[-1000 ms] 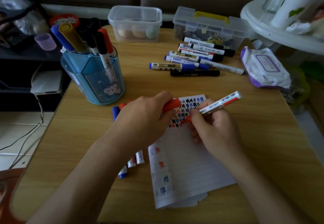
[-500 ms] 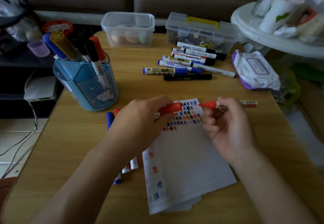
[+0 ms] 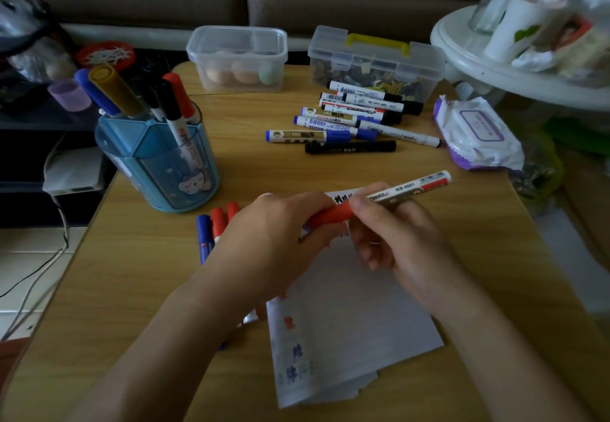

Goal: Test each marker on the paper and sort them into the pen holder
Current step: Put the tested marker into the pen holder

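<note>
Red marker [image 3: 383,195] held level above the paper [image 3: 346,306]: left hand [image 3: 274,240] grips its cap [image 3: 330,215], right hand [image 3: 399,240] pinches the barrel [image 3: 416,185], likely recapping it.

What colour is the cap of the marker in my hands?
Red. The head view shows the red plastic cap of the white-barrelled marker best.

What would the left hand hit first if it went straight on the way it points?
The left hand points right, gripping a red cap. Straight on, it would first meet the white marker held by the right hand; the cap seems to touch the marker's end, though fingers hide the joint.
</note>
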